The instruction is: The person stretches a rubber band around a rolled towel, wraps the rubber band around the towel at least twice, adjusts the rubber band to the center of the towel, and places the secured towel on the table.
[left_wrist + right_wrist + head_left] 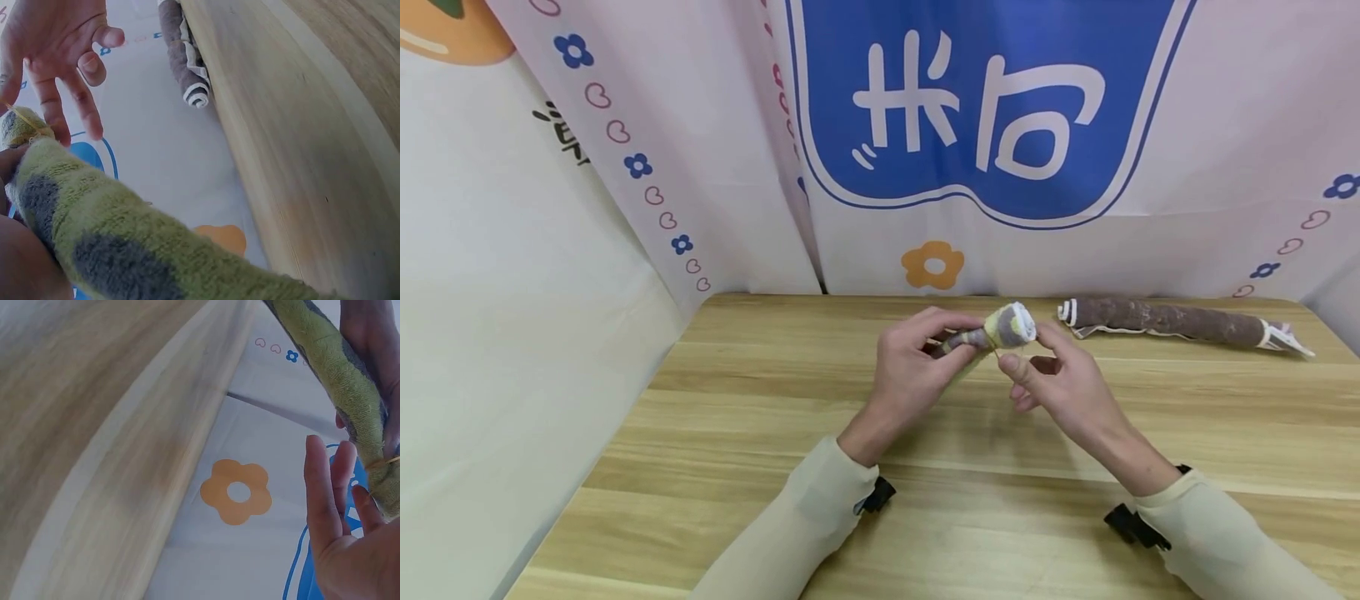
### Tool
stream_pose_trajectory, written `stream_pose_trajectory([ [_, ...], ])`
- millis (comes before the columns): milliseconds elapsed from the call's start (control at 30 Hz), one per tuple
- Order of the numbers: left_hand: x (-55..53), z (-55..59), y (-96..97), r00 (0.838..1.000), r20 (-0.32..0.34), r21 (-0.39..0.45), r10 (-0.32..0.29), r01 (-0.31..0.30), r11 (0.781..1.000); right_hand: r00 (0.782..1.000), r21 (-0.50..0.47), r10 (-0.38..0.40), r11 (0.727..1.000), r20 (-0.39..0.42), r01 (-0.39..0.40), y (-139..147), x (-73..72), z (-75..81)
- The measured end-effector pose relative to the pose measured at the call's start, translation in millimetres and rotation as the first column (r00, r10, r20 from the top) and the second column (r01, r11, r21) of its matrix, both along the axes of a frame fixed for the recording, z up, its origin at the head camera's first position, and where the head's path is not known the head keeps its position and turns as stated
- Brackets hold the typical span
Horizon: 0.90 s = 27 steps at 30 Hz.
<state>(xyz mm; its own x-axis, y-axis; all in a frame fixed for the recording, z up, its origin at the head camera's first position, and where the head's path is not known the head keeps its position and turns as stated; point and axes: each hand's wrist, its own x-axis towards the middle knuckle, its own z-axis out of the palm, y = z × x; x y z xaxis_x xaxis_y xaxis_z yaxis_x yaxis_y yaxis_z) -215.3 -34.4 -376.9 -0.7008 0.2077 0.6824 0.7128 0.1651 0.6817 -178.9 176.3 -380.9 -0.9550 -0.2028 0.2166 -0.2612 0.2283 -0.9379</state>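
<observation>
A rolled towel (100, 200), yellow-green with grey spots, is held aslant above the table. My left hand (910, 358) grips it around the middle, thumb on the near side and fingers on the far side. Close to its upper right end a thin yellowish rubber band (26, 119) circles the roll and pinches it in. My right hand (1071, 387) is at that end, pulling a strand of the band out with thumb and forefinger. Its other fingers (317, 481) are spread apart from the roll in the right wrist view.
A brown rolled towel (1165, 322) with white edging lies at the back right of the wooden table (737, 450). Behind the table hangs a printed cloth (737, 167) with flowers, hearts and a blue sign.
</observation>
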Motion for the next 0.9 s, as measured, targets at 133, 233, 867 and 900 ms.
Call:
stream_pose_trajectory([
  [133,-1.4,-0.3,-1.8,0.999,-0.045,-0.019,-0.024,0.023,1.000,1.000,-0.030,0.001,1.000,-0.014,-0.001,-1.5,-0.3,0.2],
  [233,-2.6,-1.6,-2.5,0.996,-0.086,-0.045,-0.033,0.029,0.999,1.000,-0.067,0.004,0.998,-0.019,-0.005,-3.0,0.5,-0.7],
  [867,-5.3,-1.0,-5.9,0.984,-0.177,-0.196,-0.021,-0.015,0.980,0.996,-0.171,0.080,0.982,-0.036,-0.085,2.4,-3.3,-4.8],
  [900,-5.4,-0.7,-6.5,0.983,-0.180,-0.208,-0.026,-0.012,0.978,0.996,-0.168,0.080,0.982,-0.034,-0.084,2.5,-3.5,-4.9],
])
